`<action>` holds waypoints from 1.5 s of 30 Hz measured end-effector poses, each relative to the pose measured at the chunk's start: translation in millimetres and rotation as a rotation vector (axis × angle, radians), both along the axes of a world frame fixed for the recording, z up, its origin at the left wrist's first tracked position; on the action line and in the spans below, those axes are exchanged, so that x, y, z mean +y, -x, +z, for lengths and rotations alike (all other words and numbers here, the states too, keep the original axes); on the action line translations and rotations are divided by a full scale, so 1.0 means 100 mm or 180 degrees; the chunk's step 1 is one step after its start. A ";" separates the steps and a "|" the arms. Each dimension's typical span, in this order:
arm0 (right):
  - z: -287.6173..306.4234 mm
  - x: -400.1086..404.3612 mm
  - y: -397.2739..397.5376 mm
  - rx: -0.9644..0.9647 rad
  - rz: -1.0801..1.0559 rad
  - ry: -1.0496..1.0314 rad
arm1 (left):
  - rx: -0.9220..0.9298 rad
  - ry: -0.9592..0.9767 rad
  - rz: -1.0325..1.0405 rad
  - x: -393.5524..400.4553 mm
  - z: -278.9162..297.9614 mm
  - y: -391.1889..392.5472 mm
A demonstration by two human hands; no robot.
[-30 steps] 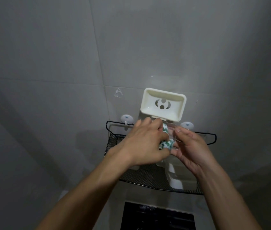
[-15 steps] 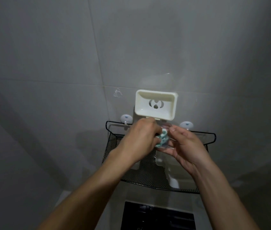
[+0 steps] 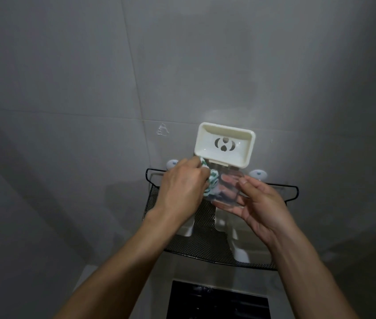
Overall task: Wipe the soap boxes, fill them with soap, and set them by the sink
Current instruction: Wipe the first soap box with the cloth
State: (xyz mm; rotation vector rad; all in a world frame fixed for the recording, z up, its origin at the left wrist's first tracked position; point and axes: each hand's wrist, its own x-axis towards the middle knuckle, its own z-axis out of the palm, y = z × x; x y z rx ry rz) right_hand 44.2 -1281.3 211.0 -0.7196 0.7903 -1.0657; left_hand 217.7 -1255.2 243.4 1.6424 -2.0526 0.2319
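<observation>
Up close, left hand (image 3: 182, 187) gripping cloth (image 3: 210, 180), touching soap box (image 3: 225, 143) edge

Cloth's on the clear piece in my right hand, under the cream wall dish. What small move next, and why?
Probably keep rubbing the cloth across the clear piece: the left hand grips the cloth against it, the right hand holds it, and the cream soap dish is empty, so filling comes later.

Glossy cream plastic on the soap box (image 3: 225, 145), a clear plastic lid (image 3: 227, 192), soft knitted cloth (image 3: 211, 180), black wire-mesh metal shelf (image 3: 205, 245), smooth matt grey wall tiles (image 3: 67, 77).
</observation>
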 end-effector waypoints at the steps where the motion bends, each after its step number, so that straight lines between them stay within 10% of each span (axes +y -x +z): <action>1: 0.00 0.00 -0.02 -0.0033 0.0016 -0.0014 | 0.0104 0.0078 0.0028 0.01 0.01 0.04; 20: 0.05 -0.01 0.07 0.0135 -0.0031 0.0145 | -0.0898 -0.0155 -0.0639 0.03 -0.06 0.06; 31: 0.03 -0.02 0.10 0.0255 -0.0266 0.0285 | -0.0761 -0.0222 0.0114 0.08 -0.13 0.12; 45: 0.04 0.02 0.06 0.0098 -0.0224 0.0217 | 0.0328 -0.0941 -0.0942 0.13 -0.01 0.20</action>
